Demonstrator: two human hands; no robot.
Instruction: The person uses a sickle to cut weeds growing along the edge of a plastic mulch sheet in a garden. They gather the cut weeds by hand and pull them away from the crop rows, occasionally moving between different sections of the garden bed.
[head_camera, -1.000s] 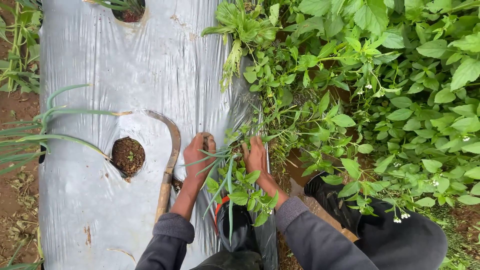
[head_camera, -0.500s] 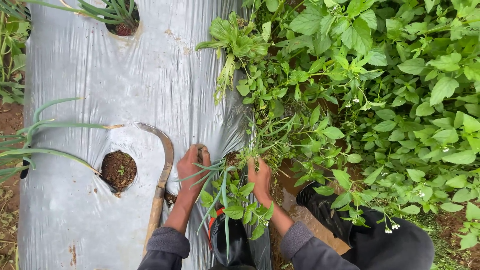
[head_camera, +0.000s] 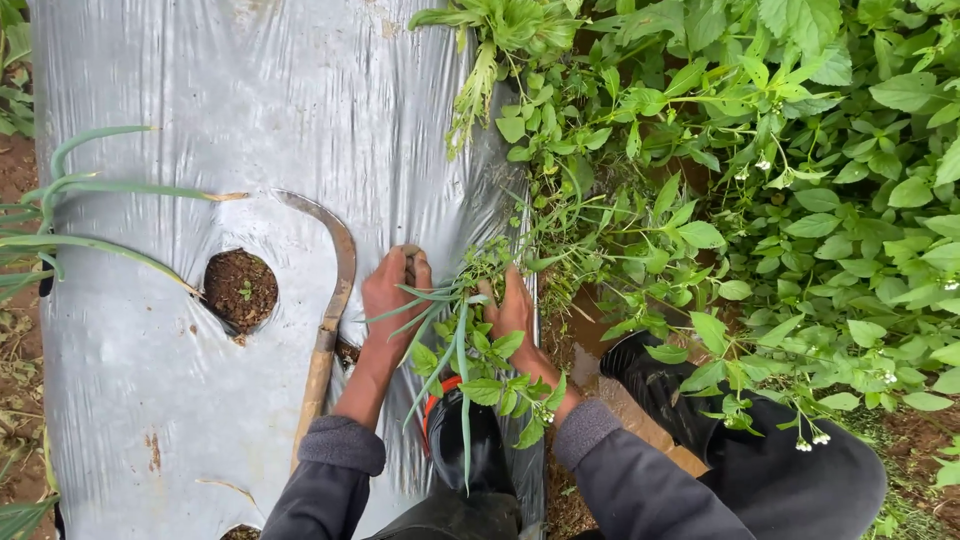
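At the far left, long green onion leaves (head_camera: 90, 215) arch over the grey plastic mulch sheet (head_camera: 250, 110) that covers the raised bed. Right of them a round planting hole (head_camera: 240, 288) shows bare brown soil with only a tiny sprout in it — that spot looks weeded already. Just right of the hole a curved sickle (head_camera: 330, 300) lies flat on the sheet, its wooden handle pointing near, untouched by either hand.

The left hand (head_camera: 392, 295) presses down beside the next hole, fingers curled into a clenched grip on something small at the hole's rim; what it is cannot be made out. The clump of weeds (head_camera: 465, 335) — thin grassy blades mixed with broad leaves — stands between the two hands at the sheet's right edge, still rooted as far as can be judged. The right hand (head_camera: 512, 312) reaches in from the other side, fingers buried in the stems, grip closed on the clump. Both forearms in dark sleeves converge from below.

To the right, dense leafy growth (head_camera: 800, 200) fills the furrow, so much weeding seems left.
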